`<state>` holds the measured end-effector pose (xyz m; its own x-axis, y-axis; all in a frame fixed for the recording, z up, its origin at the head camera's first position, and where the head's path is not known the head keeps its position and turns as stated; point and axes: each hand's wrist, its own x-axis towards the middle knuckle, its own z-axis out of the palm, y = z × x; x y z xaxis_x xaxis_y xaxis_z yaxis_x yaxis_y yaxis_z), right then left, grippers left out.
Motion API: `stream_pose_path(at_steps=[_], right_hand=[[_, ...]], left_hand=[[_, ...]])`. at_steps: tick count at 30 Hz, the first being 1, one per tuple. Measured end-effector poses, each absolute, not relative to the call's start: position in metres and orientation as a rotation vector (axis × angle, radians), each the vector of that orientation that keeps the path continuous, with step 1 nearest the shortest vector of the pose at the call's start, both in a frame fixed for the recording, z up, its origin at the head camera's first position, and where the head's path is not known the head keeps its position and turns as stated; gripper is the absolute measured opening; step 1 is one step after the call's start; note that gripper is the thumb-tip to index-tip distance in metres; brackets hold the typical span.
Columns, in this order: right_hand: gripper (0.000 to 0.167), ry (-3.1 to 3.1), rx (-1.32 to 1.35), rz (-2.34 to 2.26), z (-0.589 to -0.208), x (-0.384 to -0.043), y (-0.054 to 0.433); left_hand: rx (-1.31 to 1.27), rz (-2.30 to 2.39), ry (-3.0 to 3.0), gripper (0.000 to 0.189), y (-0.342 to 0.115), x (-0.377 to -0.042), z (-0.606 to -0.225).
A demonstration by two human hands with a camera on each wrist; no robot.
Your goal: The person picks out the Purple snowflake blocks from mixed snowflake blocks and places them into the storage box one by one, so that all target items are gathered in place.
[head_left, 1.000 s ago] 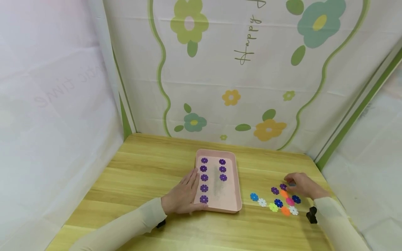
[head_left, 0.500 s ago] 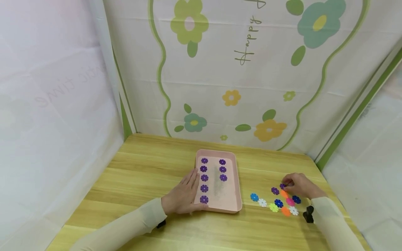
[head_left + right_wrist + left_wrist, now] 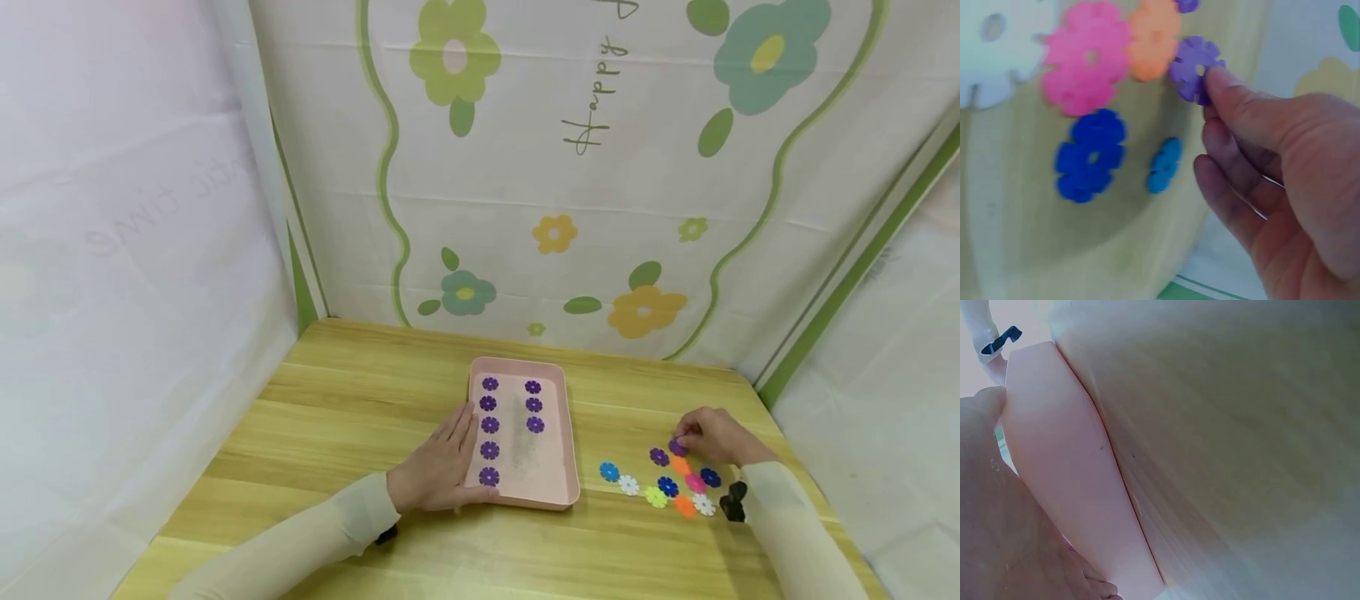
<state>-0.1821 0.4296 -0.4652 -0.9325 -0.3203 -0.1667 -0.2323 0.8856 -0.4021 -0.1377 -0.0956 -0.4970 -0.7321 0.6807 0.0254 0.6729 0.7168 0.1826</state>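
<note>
In the head view my left hand point(image 3: 435, 468) rests along the left side of a pink tray point(image 3: 551, 479), fingers straight over the rim and thumb at the front corner. The left wrist view shows the tray's outer wall point(image 3: 1079, 462) beneath that hand. Purple flower-shaped plastic discs point(image 3: 489, 425) line the tray's left side, and 3 more point(image 3: 534, 405) stand in a column at its right. Out on the table, my right hand point(image 3: 714, 435) pinches a purple flower disc point(image 3: 1190, 70) between thumb and fingers, the disc tilted in the right wrist view.
Loose flower discs lie right of the tray: another purple one point(image 3: 659, 457), orange point(image 3: 685, 506), pink point(image 3: 696, 483), yellow-green point(image 3: 656, 497), white point(image 3: 628, 484) and several blues. A light-blue disc point(image 3: 1165, 165) lies below my right fingers. A printed cloth point(image 3: 502, 192) hangs behind the wooden table point(image 3: 360, 367).
My right hand has shifted slightly left and its thumb and fingers have come together on the purple disc. The left hand and the tray stay in place.
</note>
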Motion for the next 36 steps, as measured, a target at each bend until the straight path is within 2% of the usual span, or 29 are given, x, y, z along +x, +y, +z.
stream_pose_path(at_steps=[4,9,25,36], right_hand=[[0.016,2.833,-0.459,-0.526,-0.455,-0.188,0.423],[0.019,2.793,-0.490,-0.544,-0.443,-0.194,0.404],[0.020,2.690,-0.852,-0.547,-0.419,-0.215,0.293],[0.018,2.641,-0.955,-0.474,-0.419,-0.225,0.222]], left_hand=[[1.133,0.284,2.874,0.115,-0.095,-0.137,-0.496],[1.124,0.291,2.872,0.115,-0.095,-0.137,-0.497],[1.121,0.285,2.871,0.116,-0.095,-0.137,-0.497],[1.131,0.275,2.871,0.115,-0.094,-0.137,-0.493]])
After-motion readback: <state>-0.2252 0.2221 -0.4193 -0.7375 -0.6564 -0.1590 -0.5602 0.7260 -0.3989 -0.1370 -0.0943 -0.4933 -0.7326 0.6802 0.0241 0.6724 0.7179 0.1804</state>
